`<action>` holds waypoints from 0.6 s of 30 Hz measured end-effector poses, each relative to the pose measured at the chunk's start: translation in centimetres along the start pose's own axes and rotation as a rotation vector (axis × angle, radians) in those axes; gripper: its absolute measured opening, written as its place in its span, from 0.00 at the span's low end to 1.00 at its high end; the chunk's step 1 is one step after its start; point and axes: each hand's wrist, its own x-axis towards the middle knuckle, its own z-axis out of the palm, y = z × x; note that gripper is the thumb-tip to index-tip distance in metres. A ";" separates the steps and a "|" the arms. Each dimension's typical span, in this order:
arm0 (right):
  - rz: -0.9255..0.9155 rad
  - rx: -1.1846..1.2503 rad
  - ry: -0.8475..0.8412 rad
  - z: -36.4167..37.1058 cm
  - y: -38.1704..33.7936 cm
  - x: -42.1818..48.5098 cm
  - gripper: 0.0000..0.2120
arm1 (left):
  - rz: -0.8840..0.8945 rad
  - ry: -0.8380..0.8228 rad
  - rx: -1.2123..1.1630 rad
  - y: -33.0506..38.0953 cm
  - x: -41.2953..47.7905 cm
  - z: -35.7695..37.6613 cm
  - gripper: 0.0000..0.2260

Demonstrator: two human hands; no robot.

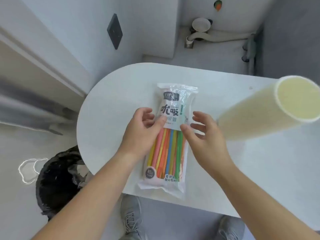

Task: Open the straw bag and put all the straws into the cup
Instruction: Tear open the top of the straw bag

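Observation:
A sealed clear straw bag (170, 108) with a printed label lies lengthwise on the white table (110, 104), its near end hanging over the front edge. Several coloured straws (166, 153) show through the plastic. My left hand (140, 134) rests against the bag's left side, thumb on the label, fingers curled but not closed around it. My right hand (204, 134) hovers at the bag's right side with fingers spread, thumb tip touching the plastic. A tall pale yellow cup (270, 110) stands upright on the table to the right, its mouth empty.
A black-lined waste bin (60, 179) stands on the floor left of the table. My grey shoes (131, 220) show below the table's front edge. A white pipe and a bowl-like fitting (200, 25) lie on the floor at the back.

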 end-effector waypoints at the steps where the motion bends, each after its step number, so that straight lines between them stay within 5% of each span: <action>1: -0.019 0.042 0.008 0.4 0.4 0.6 0.22 | 0.025 0.011 -0.030 -0.5 0.5 0.2 0.21; 5: -0.061 0.129 0.022 1.0 1.9 2.4 0.19 | 0.066 0.011 -0.112 -1.7 2.3 0.2 0.26; 11: -0.061 0.197 0.007 1.4 1.9 4.7 0.36 | 0.057 -0.045 -0.268 -0.9 3.8 0.4 0.35; 18: -0.202 0.354 -0.071 -0.2 -0.4 5.0 0.25 | 0.275 -0.123 -0.305 2.3 2.6 0.6 0.29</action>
